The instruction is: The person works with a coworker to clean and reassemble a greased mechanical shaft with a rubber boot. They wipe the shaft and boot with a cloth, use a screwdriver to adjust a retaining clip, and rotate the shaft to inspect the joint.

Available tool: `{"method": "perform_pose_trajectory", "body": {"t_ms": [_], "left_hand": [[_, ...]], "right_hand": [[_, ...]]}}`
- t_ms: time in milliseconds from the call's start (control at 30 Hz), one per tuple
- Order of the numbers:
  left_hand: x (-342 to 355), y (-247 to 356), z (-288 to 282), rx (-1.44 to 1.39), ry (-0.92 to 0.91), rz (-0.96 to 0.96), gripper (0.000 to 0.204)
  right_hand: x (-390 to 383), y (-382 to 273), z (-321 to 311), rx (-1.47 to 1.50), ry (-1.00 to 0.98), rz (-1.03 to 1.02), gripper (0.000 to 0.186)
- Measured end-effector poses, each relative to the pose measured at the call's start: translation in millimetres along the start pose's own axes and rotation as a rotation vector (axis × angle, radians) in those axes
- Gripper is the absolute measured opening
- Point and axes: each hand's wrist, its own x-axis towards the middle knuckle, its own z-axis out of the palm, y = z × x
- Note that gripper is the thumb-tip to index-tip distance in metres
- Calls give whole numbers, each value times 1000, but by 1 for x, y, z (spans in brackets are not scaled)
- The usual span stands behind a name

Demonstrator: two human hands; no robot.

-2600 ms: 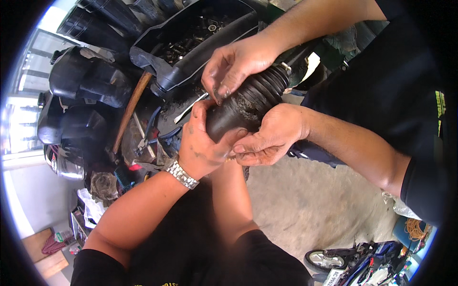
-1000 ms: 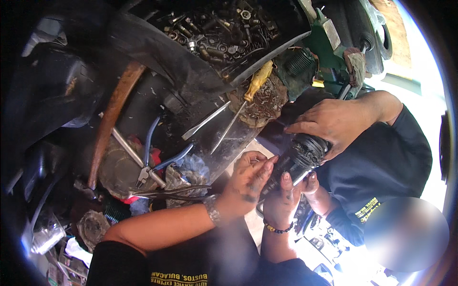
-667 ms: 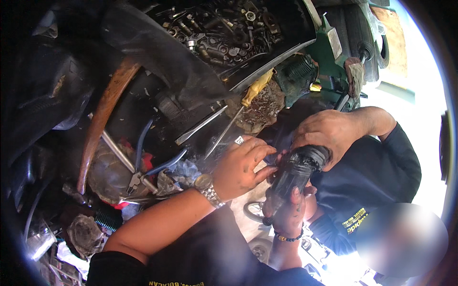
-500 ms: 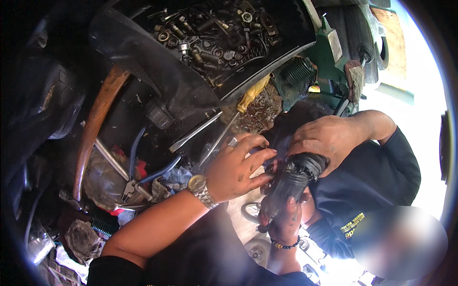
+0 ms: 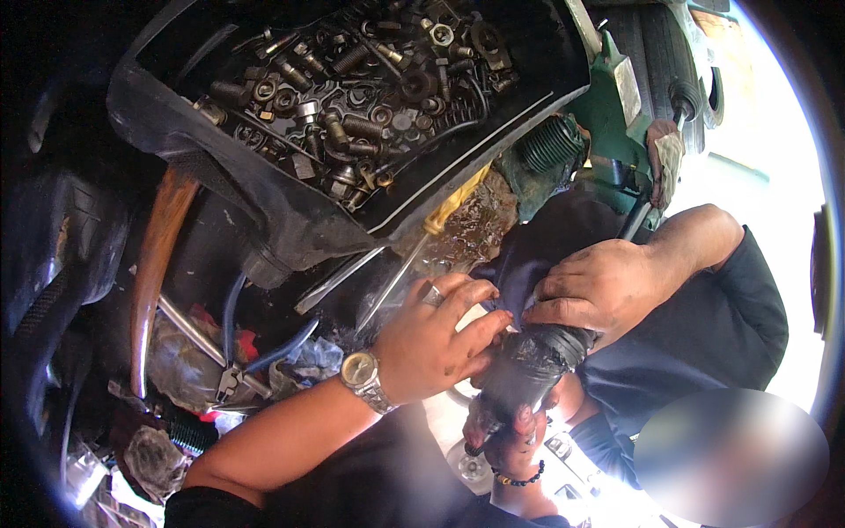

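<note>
A greasy black ribbed rubber boot is held tilted between my hands and a co-worker's. My right hand, with a beaded bracelet at its wrist, comes up from below and wraps its dirty fingers round the boot's lower part. My left hand, wearing a ring and a metal wristwatch, reaches to the boot's left side. Its fingers are apart and curved, the tips close to the rubber; whether they touch cannot be told. The co-worker's hand grips the upper end from the right. Whatever is inside the boot is hidden.
A black tray of bolts, nuts and springs stands at the top. Below it lie a yellow-handled screwdriver, a flat metal bar, blue-handled pliers and a wooden handle. Another ribbed boot lies at the back, beside brown grease.
The view has shifted, so the tray shows larger and lower. The boot and the hands round it sit slightly lower in the picture. My right hand keeps its grip; my left stays beside the boot.
</note>
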Motion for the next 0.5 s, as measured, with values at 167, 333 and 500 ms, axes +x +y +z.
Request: {"method": "perform_pose_trajectory", "body": {"t_ms": [167,333,500], "left_hand": [[6,-5,4,-47,97,-27,47],[4,-3,16,-17,108,-10,47],[-1,-6,26,-74,86,-67,52]], "right_hand": [[2,13,-19,69,-108,37,90],[21,17,-27,457,-571,134,97],[6,8,-20,287,-336,163,105]]}}
